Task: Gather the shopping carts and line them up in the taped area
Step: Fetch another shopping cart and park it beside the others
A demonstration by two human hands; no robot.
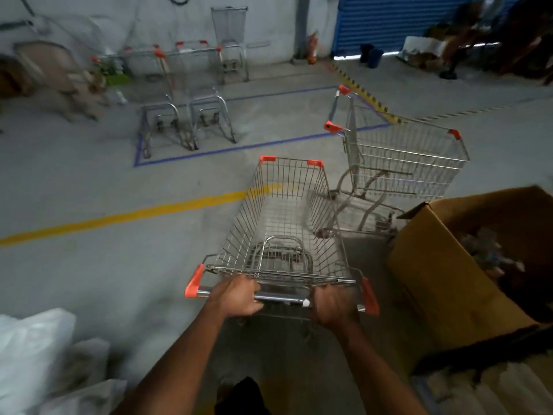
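Orange-capped and chrome, the handle [281, 296] of the nearest cart [284, 223] is gripped by both hands: the left hand [236, 296] and right hand [333, 307] have their fingers curled around the bar. A second cart [401, 158] stands just beside it, at the corner of the blue-taped area [236, 148], where two carts [179, 94] are parked on the floor. A cardboard box [449, 271] lies at right.

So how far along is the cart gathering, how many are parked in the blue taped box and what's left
Done: two wire shopping carts stand side by side inside the blue taped rectangle. In hand: left hand and right hand grip the handle of a third orange-cornered cart, outside the tape. Left: a fourth loose cart at the tape's right corner, and apparently a tall cart by the far wall.
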